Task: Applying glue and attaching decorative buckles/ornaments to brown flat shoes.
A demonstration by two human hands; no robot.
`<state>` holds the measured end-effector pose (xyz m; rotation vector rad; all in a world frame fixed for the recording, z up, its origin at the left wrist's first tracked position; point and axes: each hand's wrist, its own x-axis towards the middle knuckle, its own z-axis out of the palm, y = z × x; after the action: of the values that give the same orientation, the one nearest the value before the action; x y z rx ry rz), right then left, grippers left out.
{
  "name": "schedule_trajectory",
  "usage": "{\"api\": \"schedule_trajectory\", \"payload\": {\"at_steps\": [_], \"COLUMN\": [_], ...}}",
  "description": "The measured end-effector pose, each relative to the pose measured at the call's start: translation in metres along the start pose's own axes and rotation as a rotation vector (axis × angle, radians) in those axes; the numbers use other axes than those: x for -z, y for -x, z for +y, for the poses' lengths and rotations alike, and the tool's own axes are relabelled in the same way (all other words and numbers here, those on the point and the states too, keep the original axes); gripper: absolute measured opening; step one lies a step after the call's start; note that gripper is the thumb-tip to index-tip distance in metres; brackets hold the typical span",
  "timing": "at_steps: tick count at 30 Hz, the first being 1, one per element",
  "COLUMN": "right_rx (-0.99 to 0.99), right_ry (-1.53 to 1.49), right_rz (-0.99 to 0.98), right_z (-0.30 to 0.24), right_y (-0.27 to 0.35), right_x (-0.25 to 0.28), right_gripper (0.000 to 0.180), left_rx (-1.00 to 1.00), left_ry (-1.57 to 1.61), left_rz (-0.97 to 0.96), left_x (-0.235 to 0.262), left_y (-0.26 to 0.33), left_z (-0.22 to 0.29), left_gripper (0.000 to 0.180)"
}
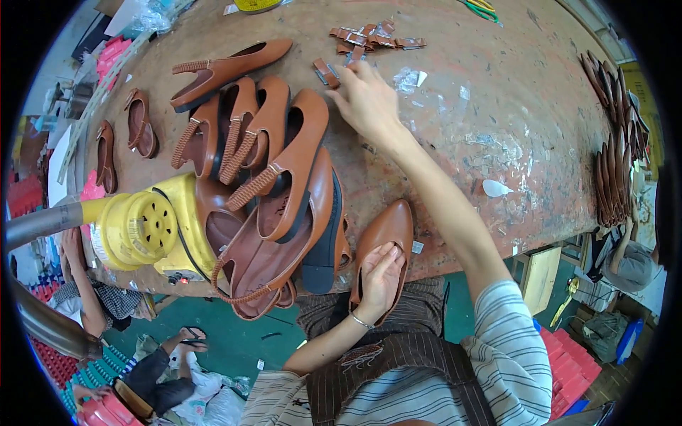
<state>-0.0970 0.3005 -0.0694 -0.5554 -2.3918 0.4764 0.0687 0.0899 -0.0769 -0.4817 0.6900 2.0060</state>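
Note:
My left hand (379, 275) reaches into the opening of a brown leather slingback shoe (387, 231) and grips it, its toe resting on the table edge. My right hand (366, 103) is stretched out over the table, thumb apart from the fingers. Its fingertips are at the near side of a small pile of brown leather bow trims (383, 41). One loose trim (326, 73) lies just left of that hand. To the left, several brown slingback shoes (295, 163) with gathered heel straps are heaped together.
A yellow blower-like machine (153, 224) stands at the left table edge. Two brown shoes with bows (142, 124) lie at far left. Rows of brown shoes (612, 170) line the right edge. Green-handled scissors (482, 10) lie at the back. Other people sit left and right.

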Motion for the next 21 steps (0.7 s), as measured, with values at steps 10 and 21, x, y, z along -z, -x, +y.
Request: {"api": "schedule_trajectory", "payload": {"at_steps": [10,21], "right_rx": [-0.603,-0.883], "right_ry": [-0.76,-0.91], "right_rz": [-0.19,-0.228], "right_z": [0.013,-0.033], "right_y": [0.063,0.18], "right_x": [0.08,0.133], "right_gripper": [0.02,0.014], "left_rx": [-0.025,0.006], "left_ry": [0.076,0.036], "left_rz": [-0.105,-0.077], "left_x": [0.001,-0.005], "left_y": [-0.007,-0.007], "left_z": [0.008,0.005], "left_gripper": [0.018,0.016]}}
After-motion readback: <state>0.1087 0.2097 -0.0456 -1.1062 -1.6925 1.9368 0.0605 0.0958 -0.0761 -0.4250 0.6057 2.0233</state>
